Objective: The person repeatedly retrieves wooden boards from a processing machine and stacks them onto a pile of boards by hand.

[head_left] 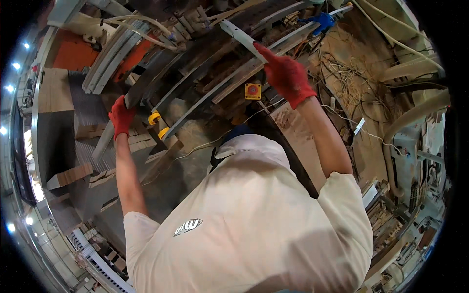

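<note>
My left hand point(122, 117), in a red glove, is closed round a long flat strip point(103, 144) beside the stacked boards. That strip runs up and away under a dark board edge. On the other side, my right hand point(288, 78), also red-gloved, is at the near end of a pale metal bar point(239, 36) with holes in it. Its index finger lies along the bar; the other fingers are mostly hidden beneath the palm. Long curved metal rails point(210, 94) pass between the two hands. A yellow box with a red push button point(252, 91) sits below my right hand.
Stacks of thin boards point(90, 124) stand at the left. Yellow round fittings point(154, 118) are on the rail ends. A blue plastic part point(322, 22) sits at the far right of the rails. Tangled cables point(354, 90) lie on a dusty brown surface at right.
</note>
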Demonstrator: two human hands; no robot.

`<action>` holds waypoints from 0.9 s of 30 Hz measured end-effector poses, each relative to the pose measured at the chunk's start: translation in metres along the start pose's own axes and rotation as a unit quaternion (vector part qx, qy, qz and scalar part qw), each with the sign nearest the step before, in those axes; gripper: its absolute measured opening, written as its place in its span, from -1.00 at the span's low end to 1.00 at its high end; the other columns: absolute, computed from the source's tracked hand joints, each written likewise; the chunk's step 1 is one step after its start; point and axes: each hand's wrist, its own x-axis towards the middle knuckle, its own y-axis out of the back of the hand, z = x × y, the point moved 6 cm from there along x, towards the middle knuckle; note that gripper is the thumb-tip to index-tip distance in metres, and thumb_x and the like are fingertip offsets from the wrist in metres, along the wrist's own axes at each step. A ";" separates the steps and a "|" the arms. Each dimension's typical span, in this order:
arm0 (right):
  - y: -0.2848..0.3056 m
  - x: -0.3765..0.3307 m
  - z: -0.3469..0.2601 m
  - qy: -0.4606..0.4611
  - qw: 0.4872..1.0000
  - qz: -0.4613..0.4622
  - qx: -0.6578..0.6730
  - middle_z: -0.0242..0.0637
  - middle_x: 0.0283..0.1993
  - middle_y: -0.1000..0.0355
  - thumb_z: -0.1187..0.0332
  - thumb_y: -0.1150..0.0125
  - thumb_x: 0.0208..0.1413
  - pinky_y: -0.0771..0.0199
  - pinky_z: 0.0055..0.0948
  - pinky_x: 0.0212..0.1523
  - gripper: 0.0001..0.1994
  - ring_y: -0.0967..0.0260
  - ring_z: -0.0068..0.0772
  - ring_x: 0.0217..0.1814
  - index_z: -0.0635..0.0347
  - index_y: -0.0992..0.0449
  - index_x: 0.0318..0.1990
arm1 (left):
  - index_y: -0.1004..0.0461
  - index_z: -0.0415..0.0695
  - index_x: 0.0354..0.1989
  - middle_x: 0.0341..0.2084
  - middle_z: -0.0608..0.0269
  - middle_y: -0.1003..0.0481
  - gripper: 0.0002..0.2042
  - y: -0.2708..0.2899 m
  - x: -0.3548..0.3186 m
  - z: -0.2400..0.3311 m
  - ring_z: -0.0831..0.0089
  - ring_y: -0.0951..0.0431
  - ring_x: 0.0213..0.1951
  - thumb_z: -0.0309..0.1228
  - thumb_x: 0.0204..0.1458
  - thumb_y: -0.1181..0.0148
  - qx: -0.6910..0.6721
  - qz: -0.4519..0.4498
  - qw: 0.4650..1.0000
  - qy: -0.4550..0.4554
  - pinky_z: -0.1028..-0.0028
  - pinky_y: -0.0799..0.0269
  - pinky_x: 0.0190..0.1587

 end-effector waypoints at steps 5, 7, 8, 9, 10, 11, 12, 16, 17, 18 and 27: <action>-0.001 0.000 -0.006 -0.019 0.999 -0.034 -0.028 -0.08 -0.34 -0.54 0.39 -0.03 0.06 -0.53 -0.08 -0.31 -0.32 -0.54 0.02 -0.33 -0.41 -0.12 0.37 | -0.47 0.05 -0.02 -0.07 0.28 -0.53 -0.53 0.000 -0.002 0.000 0.15 -0.51 0.01 -0.21 -0.19 -0.34 -0.010 0.000 1.000 0.003 0.03 -0.31 -0.01; -0.001 0.000 -0.006 -0.023 0.998 -0.041 -0.031 -0.09 -0.34 -0.54 0.38 -0.08 0.05 -0.53 -0.09 -0.30 -0.30 -0.54 0.01 -0.33 -0.37 -0.11 0.38 | -0.47 0.04 -0.03 -0.07 0.28 -0.53 -0.54 0.003 -0.004 0.001 0.15 -0.51 -0.01 -0.20 -0.18 -0.34 0.002 0.020 1.000 0.001 0.05 -0.32 -0.02; -0.001 -0.001 -0.006 -0.018 0.999 -0.040 -0.016 -0.08 -0.37 -0.52 0.36 -0.06 0.09 -0.52 -0.08 -0.33 -0.33 -0.52 0.03 -0.36 -0.44 -0.09 0.38 | -0.47 0.04 -0.04 -0.08 0.27 -0.53 -0.55 0.004 -0.005 0.002 0.14 -0.51 -0.01 -0.20 -0.18 -0.34 0.004 0.010 1.000 0.001 0.05 -0.32 -0.03; -0.001 -0.001 -0.007 -0.014 0.999 -0.038 -0.001 -0.06 -0.40 -0.50 0.34 -0.04 0.14 -0.51 -0.07 -0.36 -0.35 -0.50 0.04 -0.38 -0.51 -0.08 0.37 | -0.47 0.04 -0.05 -0.10 0.27 -0.53 -0.55 0.005 -0.005 0.003 0.14 -0.51 -0.02 -0.20 -0.18 -0.34 0.006 0.000 1.000 0.001 0.06 -0.33 -0.04; 0.000 -0.001 -0.006 -0.016 0.999 -0.037 0.000 -0.06 -0.40 -0.50 0.34 -0.04 0.14 -0.51 -0.07 -0.36 -0.35 -0.50 0.04 -0.38 -0.51 -0.08 0.37 | -0.47 0.04 -0.05 -0.10 0.27 -0.53 -0.55 0.006 -0.002 0.004 0.14 -0.51 -0.02 -0.20 -0.18 -0.34 0.006 0.000 1.000 -0.002 0.06 -0.33 -0.04; -0.001 -0.002 -0.005 -0.012 0.999 -0.029 0.017 -0.07 -0.40 -0.50 0.35 -0.03 0.14 -0.51 -0.08 -0.36 -0.35 -0.50 0.03 -0.38 -0.50 -0.08 0.37 | -0.47 0.03 -0.05 -0.11 0.26 -0.53 -0.56 0.009 -0.002 0.008 0.14 -0.51 -0.02 -0.21 -0.18 -0.34 -0.006 -0.017 1.000 0.005 0.06 -0.33 -0.05; -0.001 -0.003 -0.005 -0.008 0.999 -0.022 0.034 -0.07 -0.41 -0.50 0.36 -0.03 0.14 -0.52 -0.09 -0.37 -0.35 -0.50 0.03 -0.39 -0.50 -0.08 0.37 | -0.47 0.03 -0.05 -0.11 0.26 -0.53 -0.56 0.009 -0.001 0.010 0.14 -0.51 -0.02 -0.22 -0.18 -0.34 -0.018 -0.034 0.999 0.012 0.06 -0.33 -0.05; 0.001 -0.002 -0.008 -0.002 0.999 -0.014 0.032 -0.10 -0.41 -0.51 0.38 -0.04 0.13 -0.52 -0.12 -0.37 -0.35 -0.50 0.00 -0.39 -0.46 -0.09 0.38 | -0.46 0.02 -0.06 -0.13 0.25 -0.54 -0.56 0.001 -0.001 -0.002 0.14 -0.51 -0.02 -0.22 -0.18 -0.35 -0.017 0.012 1.000 -0.019 0.06 -0.34 -0.08; 0.000 -0.002 -0.009 -0.004 1.000 -0.022 0.012 -0.12 -0.41 -0.52 0.38 -0.05 0.12 -0.52 -0.14 -0.37 -0.34 -0.51 -0.02 -0.39 -0.41 -0.09 0.38 | -0.46 0.02 -0.05 -0.13 0.24 -0.53 -0.56 0.000 0.000 -0.001 0.13 -0.52 -0.03 -0.23 -0.17 -0.34 -0.010 -0.003 1.000 -0.014 0.06 -0.34 -0.07; -0.001 -0.001 -0.010 -0.006 1.000 -0.030 -0.008 -0.14 -0.41 -0.52 0.39 -0.07 0.10 -0.53 -0.16 -0.36 -0.33 -0.52 -0.05 -0.39 -0.37 -0.09 0.39 | -0.45 0.02 -0.05 -0.12 0.24 -0.53 -0.56 -0.001 0.001 0.000 0.13 -0.52 -0.03 -0.23 -0.17 -0.34 -0.004 -0.018 1.000 -0.009 0.06 -0.34 -0.07; -0.004 -0.005 -0.013 -0.030 0.999 -0.037 -0.002 -0.21 -0.41 -0.53 0.37 -0.34 -0.17 -0.52 -0.21 -0.39 -0.14 -0.52 -0.11 -0.40 -0.29 -0.13 0.38 | -0.43 -0.05 -0.09 -0.18 0.07 -0.53 -0.61 0.000 0.005 0.003 0.01 -0.50 -0.05 -0.36 -0.15 -0.31 -0.117 -0.034 0.989 -0.080 0.14 -0.41 -0.10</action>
